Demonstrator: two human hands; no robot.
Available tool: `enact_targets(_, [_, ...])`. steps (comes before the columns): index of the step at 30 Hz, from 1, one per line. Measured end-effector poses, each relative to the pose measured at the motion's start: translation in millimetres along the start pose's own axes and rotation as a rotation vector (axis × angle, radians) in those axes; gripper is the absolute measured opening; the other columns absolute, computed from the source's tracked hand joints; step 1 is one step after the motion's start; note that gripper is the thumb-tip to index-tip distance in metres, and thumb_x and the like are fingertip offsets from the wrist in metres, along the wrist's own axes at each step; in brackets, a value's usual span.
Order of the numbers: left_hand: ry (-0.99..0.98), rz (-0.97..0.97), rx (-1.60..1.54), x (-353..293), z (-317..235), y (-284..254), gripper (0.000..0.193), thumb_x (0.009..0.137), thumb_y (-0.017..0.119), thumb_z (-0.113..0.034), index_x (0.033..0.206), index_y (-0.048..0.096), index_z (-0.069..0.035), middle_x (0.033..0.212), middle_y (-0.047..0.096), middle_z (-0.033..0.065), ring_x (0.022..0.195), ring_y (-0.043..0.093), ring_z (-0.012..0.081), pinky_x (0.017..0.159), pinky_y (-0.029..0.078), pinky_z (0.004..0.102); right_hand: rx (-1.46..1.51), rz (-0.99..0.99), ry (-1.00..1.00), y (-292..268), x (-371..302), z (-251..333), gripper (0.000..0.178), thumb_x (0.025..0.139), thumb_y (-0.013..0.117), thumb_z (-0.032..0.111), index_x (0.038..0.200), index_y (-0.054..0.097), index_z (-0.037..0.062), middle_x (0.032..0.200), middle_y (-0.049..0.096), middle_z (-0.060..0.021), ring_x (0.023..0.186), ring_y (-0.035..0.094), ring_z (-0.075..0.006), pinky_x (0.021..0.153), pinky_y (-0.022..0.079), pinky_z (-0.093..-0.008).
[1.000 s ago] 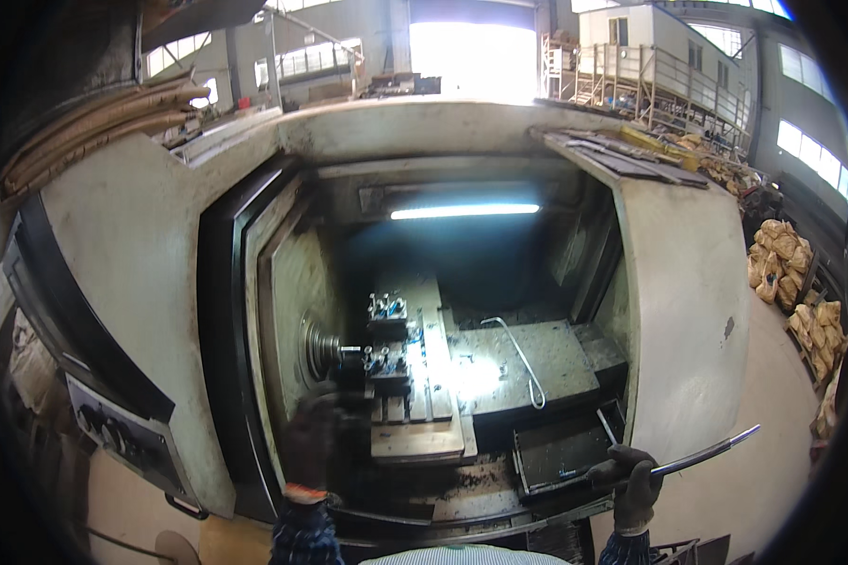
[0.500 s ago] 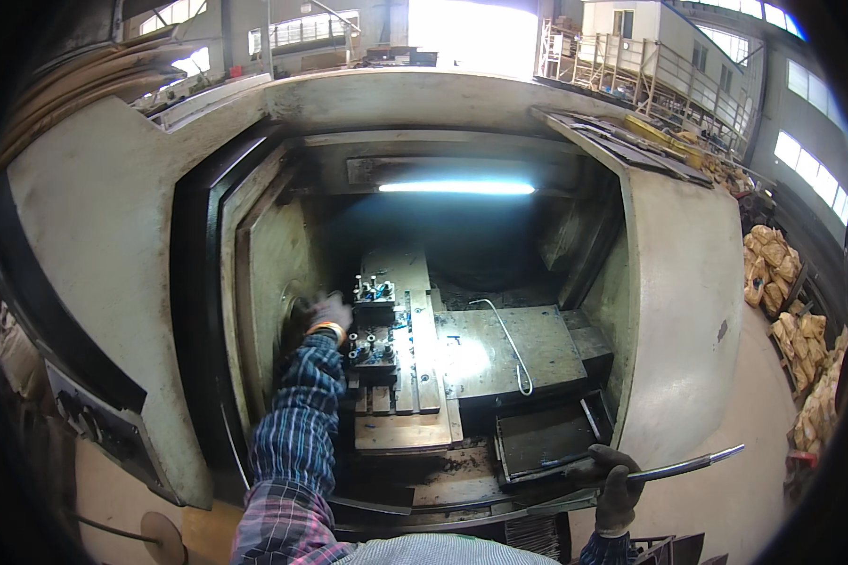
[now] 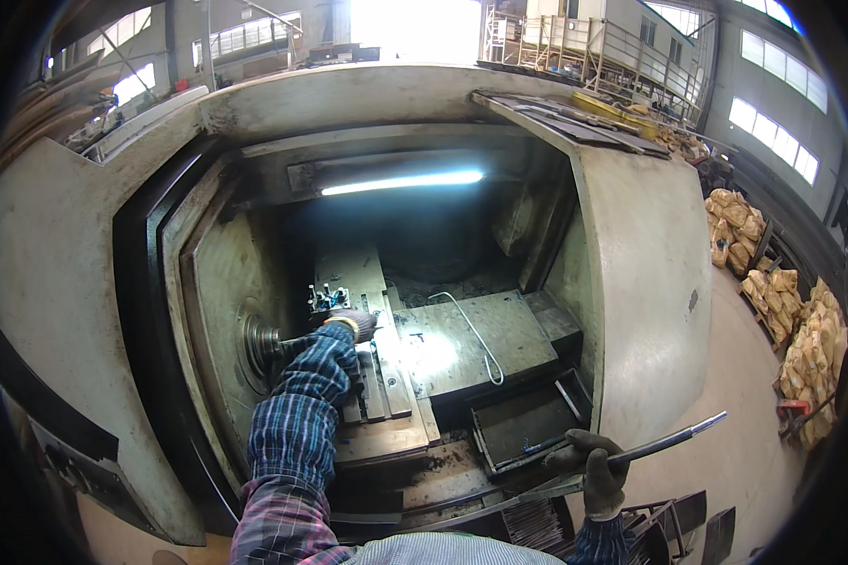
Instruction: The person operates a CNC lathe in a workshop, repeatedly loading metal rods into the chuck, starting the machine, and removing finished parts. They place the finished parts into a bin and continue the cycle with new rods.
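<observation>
My left hand, in a grey glove, reaches deep into the machine, over the slotted metal slide. It is beside the tool block with upright bolts; its fingers are too small and partly hidden to tell what they grip. Left of my sleeve, a round spindle chuck shows in the machine's side wall. My right hand, in a dark glove, is closed around a shiny metal rod with a stepped, thinner end. That rod points up to the right, outside the machine's front edge.
A bent white rod lies on the flat metal cover right of the slide. In front of it sits a dark tray. Thin rods are bundled below the front edge. Wrapped brown bundles stand at the right.
My left hand has moved right, from beside the spindle to over the slide, and the spindle chuck now shows. My right hand still holds the rod. The whole view has shifted.
</observation>
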State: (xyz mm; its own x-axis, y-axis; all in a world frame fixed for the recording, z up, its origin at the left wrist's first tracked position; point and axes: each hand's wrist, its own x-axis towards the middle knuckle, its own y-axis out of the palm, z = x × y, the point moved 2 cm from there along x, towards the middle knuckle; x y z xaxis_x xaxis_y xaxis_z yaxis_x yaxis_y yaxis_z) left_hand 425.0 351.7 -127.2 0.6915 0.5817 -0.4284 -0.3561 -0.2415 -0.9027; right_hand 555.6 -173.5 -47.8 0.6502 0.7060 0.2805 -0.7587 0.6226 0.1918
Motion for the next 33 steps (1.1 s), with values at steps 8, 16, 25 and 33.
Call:
enact_targets(8, [0.151,-0.951,0.053,-103,-61,-90,0.031,0.103,0.055,-0.031,0.131,0.058,-0.019,0.1,0.072,0.0127,0.087,0.074,0.0299,0.071,0.06,0.0426,-0.035,0.05,-0.028,18,4,-11,0.041,0.103,0.064,0.026,0.128,0.062,-0.0073,0.102,0.075,-0.019,0.092,0.074,-0.0276,0.089,0.059,-0.0387])
enact_targets(16, [0.439,-1.515,-1.307,-341,-90,-42,0.047,0.094,0.07,0.001,0.139,0.057,-0.003,0.13,0.065,0.0101,0.096,0.067,0.0143,0.079,0.056,0.029,-0.314,0.239,0.605,93,31,-67,0.036,0.106,0.059,0.028,0.131,0.065,0.0017,0.095,0.075,-0.0101,0.077,0.074,-0.0151,0.067,0.055,-0.0258])
enact_targets(25, [-0.451,-1.726,-1.353,-554,-69,55,0.047,0.102,0.064,-0.019,0.143,0.054,0.002,0.08,0.063,0.0051,0.049,0.049,0.005,0.043,0.034,0.021,-0.703,0.652,0.463,243,206,-177,0.042,0.097,0.054,0.018,0.137,0.058,0.0074,0.083,0.075,-0.0137,0.067,0.074,-0.02,0.051,0.052,-0.0308])
enact_targets(33, [-1.088,-1.863,-0.487,-621,13,127,0.043,0.105,0.057,-0.016,0.145,0.054,0.0,0.132,0.066,0.0135,0.123,0.061,0.0233,0.103,0.047,0.0321,-1.409,0.809,0.269,322,236,-226,0.037,0.093,0.057,0.012,0.127,0.069,0.0078,0.108,0.075,-0.0199,0.084,0.077,-0.0289,0.069,0.062,-0.0392])
